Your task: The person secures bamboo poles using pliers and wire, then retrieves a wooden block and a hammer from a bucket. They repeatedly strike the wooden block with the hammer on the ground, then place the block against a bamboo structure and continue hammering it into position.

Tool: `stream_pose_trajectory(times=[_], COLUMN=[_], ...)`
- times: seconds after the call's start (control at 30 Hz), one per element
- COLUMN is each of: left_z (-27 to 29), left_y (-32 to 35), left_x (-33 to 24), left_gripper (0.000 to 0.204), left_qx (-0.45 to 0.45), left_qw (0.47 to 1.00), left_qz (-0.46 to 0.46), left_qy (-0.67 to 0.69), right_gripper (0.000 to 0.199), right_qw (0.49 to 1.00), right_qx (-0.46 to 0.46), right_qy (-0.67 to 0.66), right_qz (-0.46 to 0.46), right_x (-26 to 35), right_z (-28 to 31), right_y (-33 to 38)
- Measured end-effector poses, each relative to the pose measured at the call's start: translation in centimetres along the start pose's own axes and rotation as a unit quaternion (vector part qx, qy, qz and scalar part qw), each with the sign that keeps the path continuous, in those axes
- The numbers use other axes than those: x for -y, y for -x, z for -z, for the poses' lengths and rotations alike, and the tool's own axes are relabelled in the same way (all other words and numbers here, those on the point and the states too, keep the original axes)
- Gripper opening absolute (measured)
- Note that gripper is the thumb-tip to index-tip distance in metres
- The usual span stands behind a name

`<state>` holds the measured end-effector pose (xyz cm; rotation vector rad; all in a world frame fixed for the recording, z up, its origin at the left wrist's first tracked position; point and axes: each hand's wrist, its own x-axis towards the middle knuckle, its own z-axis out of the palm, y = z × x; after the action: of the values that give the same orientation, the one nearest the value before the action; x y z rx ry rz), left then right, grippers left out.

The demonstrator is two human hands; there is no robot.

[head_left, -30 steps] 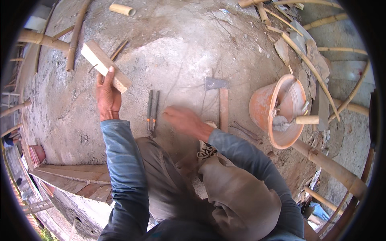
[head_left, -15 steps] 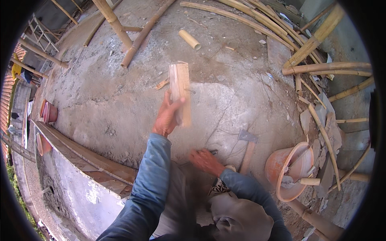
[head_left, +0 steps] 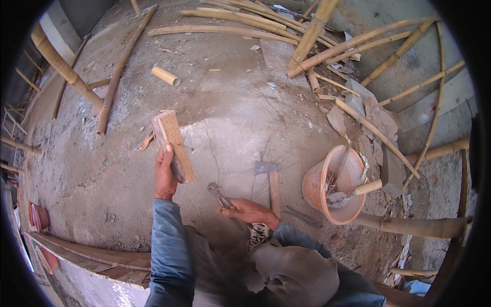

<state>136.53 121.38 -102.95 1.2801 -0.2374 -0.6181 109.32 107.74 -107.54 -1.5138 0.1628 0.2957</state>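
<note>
Floor: rough grey concrete slab (head_left: 117, 169), cracked – daylight.
Edges: bamboo poles (head_left: 327, 46), orange bucket (head_left: 332, 187) – rt side.

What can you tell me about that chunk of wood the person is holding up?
The wooden block is a short, thick, rectangular piece, pale tan with a rough, reddish-brown face and visible grain. It looks worn and chipped along its edges. It is held above the dusty concrete floor, tilted so its upper end leans up and left in the picture. The left hand has a grip on its lower end, fingers wrapped around one side. Nothing else touches it; the right hand, holding a metal tool, is apart from it.
</note>
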Motion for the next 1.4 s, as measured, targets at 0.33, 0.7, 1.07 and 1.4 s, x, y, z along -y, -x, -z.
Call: stream_pose_trajectory(times=[0.33,0.7,1.07,1.4], left_z=[-3.8,-5.0,-6.0,-7.1], left_y=[0.9,0.8,0.9,1.6], left_x=[-0.7,0.5,1.3,0.6], left_gripper=[0.073,0.082,0.079,0.069], left_qx=[0.084,0.148,0.203,0.214], left_qw=[0.986,0.978,0.959,0.933], left_qz=[0.013,0.022,0.099,0.042], left_qy=[-0.141,-0.148,-0.169,-0.286], right_gripper=[0.061,0.039,0.053,0.037], right_qw=[0.976,0.928,0.972,0.982], right_qx=[-0.123,-0.217,-0.054,-0.029], right_qy=[-0.172,-0.28,-0.229,-0.189], right_qz=[-0.043,-0.116,-0.015,0.003], right_x=[-1.7,0.2,6.6,7.1], right_z=[2.2,2.6,4.5,5.8], right_y=[3.7,6.0,6.3,6.8])
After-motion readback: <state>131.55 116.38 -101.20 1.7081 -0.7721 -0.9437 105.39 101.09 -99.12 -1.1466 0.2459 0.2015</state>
